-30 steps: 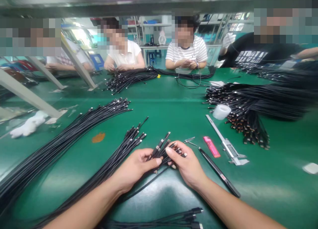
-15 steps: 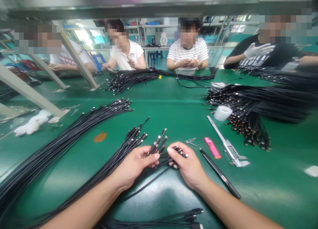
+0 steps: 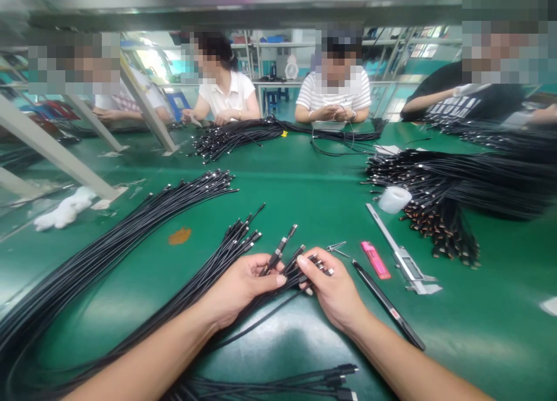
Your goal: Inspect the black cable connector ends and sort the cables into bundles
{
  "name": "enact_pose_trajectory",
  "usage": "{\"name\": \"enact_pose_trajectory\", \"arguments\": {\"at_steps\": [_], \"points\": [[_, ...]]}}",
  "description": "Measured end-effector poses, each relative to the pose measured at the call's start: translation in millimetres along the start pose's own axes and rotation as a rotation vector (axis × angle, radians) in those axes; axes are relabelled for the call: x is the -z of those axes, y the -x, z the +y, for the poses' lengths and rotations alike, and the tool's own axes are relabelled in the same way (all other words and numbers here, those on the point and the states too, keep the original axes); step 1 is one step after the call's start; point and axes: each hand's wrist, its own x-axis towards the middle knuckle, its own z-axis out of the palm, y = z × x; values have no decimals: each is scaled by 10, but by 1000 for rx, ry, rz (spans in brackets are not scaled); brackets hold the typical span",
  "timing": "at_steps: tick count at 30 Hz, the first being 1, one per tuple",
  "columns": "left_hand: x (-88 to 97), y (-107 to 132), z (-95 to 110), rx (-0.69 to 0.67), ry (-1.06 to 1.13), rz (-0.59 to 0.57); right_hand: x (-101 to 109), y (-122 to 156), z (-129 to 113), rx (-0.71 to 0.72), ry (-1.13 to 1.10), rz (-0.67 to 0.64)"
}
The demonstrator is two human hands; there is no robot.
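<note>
Head view, black cables (image 3: 275, 258) in both hands (image 3: 243, 288) (image 3: 327, 282), partly hidden

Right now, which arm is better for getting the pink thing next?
Probably the right: the right grip is nearer the pink object, with the left grip farther off. Both hold black cables, though.

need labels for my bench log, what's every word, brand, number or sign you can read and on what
No text reads clearly.
Black T-shirt: white letters, too blurred.
Caliper display: too small.
Black pen-like tool: label too small.
Yellow tag: any marking too small.
</note>
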Motion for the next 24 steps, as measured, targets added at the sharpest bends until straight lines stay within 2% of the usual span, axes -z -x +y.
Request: {"name": "enact_pose_trajectory", "arguments": {"at_steps": [4,12,16,24], "points": [[3,-5,2,-34,27,-6,7,8,8,-4,-11,-14],[27,-43,39,-50,74,129,-15,44,-60,-54,-37,-17],[24,-35,22,-47,75,96,-10,40,-55,-86,-38,-15],[-25,1,36,-102,-26,77,20,23,-53,-20,52,-113]]}}
